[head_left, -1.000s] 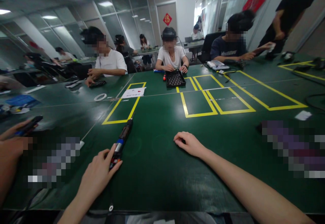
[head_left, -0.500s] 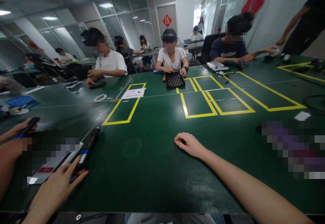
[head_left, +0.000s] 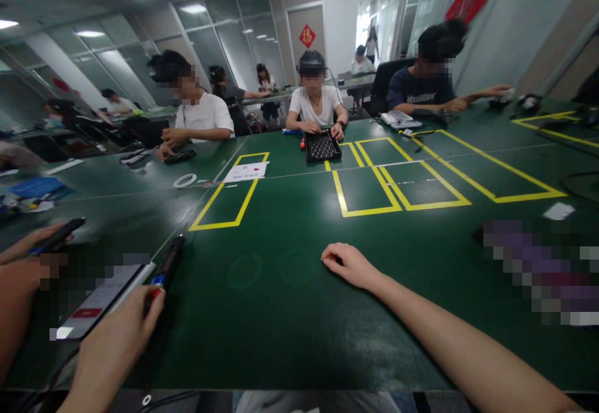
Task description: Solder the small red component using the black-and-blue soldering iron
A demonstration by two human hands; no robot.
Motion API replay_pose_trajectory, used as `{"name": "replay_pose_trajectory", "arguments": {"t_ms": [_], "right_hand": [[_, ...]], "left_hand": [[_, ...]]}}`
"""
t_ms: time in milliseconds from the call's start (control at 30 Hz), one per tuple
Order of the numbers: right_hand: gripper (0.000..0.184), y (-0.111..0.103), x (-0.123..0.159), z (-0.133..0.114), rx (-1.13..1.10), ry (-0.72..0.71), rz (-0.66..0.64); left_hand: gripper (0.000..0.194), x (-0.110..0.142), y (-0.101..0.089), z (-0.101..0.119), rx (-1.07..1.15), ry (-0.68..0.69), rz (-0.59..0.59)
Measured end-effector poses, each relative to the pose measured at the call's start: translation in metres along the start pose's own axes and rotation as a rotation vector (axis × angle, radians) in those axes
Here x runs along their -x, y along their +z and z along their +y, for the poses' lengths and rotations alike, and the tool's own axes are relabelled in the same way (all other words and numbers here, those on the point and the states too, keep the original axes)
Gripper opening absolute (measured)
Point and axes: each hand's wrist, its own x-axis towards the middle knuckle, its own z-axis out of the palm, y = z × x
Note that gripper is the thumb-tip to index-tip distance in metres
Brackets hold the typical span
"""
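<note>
My left hand (head_left: 122,325) is closed around the near end of a black cylindrical tool (head_left: 172,261). The tool has a blue band and a red part beside my thumb, and it lies slanted on the green table (head_left: 262,332). My fingertips are partly hidden behind the hand. Just left of it is a tablet-like device (head_left: 105,297) with a light edge, its screen partly blurred out. My right hand (head_left: 349,264) rests on the table with its fingers curled in, and nothing shows in it.
At the left edge a co-worker's hand holds a dark device (head_left: 63,235). Yellow tape outlines (head_left: 372,213) and a white paper (head_left: 246,171) mark the table. Across it, a person handles a black tray (head_left: 322,146). A white tape roll (head_left: 185,181) lies left of centre.
My left hand has gone from spread fingers over the tool's near end to a closed grip on it. My right hand has stayed in place.
</note>
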Motion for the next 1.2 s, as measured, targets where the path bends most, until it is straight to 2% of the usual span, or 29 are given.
{"name": "replay_pose_trajectory", "arguments": {"t_ms": [33, 133, 233, 300, 367, 433, 500, 633, 767, 900, 1100, 1200], "right_hand": [[0.009, 0.0, 0.0, 0.0, 0.002, 0.002, -0.001], [0.012, -0.001, 0.0, 0.0, -0.001, 0.014, -0.008], [0.015, -0.001, 0.0, 0.002, -0.05, 0.027, -0.014], [0.01, 0.0, 0.0, 0.004, -0.147, 0.044, -0.01], [0.009, 0.001, 0.001, 0.007, -0.266, 0.061, 0.018], [0.025, 0.002, 0.001, 0.009, -0.338, 0.069, 0.064], [0.033, 0.003, 0.001, 0.012, -0.358, 0.068, 0.082], [0.024, 0.0, -0.001, 0.015, -0.344, 0.077, 0.125], [0.014, 0.0, -0.002, 0.017, -0.329, 0.069, 0.158], [0.012, 0.0, -0.002, 0.018, -0.322, 0.083, 0.182], [0.013, -0.002, -0.003, 0.019, -0.317, 0.086, 0.174], [0.015, -0.003, -0.003, 0.019, -0.3, 0.089, 0.183]], "left_hand": [[0.04, 0.0, -0.004, 0.017, 0.027, 0.037, -0.01], [0.04, -0.002, -0.009, 0.078, 0.283, 0.279, -0.054], [0.037, -0.006, -0.006, 0.146, 0.521, 0.53, -0.116], [0.035, -0.01, 0.0, 0.187, 0.634, 0.651, -0.197], [0.033, -0.015, 0.009, 0.221, 0.767, 0.7, -0.294], [0.029, -0.021, 0.02, 0.248, 0.915, 0.687, -0.39], [0.023, -0.026, 0.032, 0.267, 1.034, 0.663, -0.484], [0.02, -0.031, 0.05, 0.284, 1.182, 0.614, -0.634], [0.024, -0.026, 0.06, 0.288, 1.317, 0.516, -0.649], [0.025, -0.022, 0.064, 0.285, 1.333, 0.553, -0.59], [0.018, -0.019, 0.062, 0.282, 1.201, 0.658, -0.422], [0.018, -0.018, 0.059, 0.281, 1.189, 0.664, -0.406]]}}
